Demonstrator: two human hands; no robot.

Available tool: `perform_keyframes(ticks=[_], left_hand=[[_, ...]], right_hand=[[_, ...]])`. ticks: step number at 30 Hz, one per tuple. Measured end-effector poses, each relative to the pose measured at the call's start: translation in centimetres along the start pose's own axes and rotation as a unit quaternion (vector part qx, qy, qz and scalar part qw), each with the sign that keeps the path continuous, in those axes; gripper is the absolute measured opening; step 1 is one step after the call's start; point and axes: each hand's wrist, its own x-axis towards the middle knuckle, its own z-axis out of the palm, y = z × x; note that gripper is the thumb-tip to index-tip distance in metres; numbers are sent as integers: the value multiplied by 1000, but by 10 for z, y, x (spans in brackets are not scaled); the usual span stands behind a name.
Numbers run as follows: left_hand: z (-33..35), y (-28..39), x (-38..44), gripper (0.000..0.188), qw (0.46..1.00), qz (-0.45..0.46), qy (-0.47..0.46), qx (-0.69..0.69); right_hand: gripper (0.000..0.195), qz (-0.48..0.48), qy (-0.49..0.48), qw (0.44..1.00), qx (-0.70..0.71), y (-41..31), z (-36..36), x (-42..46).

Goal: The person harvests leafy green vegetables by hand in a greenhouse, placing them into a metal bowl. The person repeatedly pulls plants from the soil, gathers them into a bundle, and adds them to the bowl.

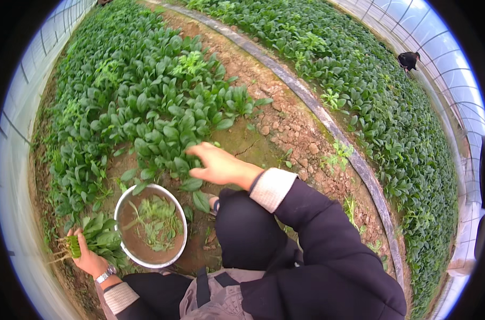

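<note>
My left hand grips a bunch of leafy greens that look like spinach, just left of a round basin. Their pale roots point left and the leaves spread right, towards the basin's rim. Thumb and fingers apart, my right hand reaches to the near edge of the growing spinach plants; some fingertips are hidden or blurred among the leaves. The light-rimmed basin sits on the soil between my hands. Inside it lie loose green leaves and weeds over a brown, soiled bottom.
My bent knee is right of the basin. A dark flat strip, perhaps a hose, curves along the bare soil path. Beyond it grows another leafy bed. A person bends near the far plastic greenhouse wall.
</note>
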Motion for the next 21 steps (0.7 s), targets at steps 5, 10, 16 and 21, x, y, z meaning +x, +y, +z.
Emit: perform_keyframes(ticks=[5,10,16,21], left_hand=[[49,24,-35,31,998,-21,-56,35],[107,23,-49,36,988,-59,-109,88],[177,10,-43,38,967,-104,-187,136],[236,-6,-54,39,943,-116,-264,165]], right_hand=[[32,267,23,958,-102,174,-11,-72],[26,432,219,869,-104,302,-54,-130],[38,537,427,706,-175,388,-148,-192],[47,577,453,640,-228,450,-189,-273]])
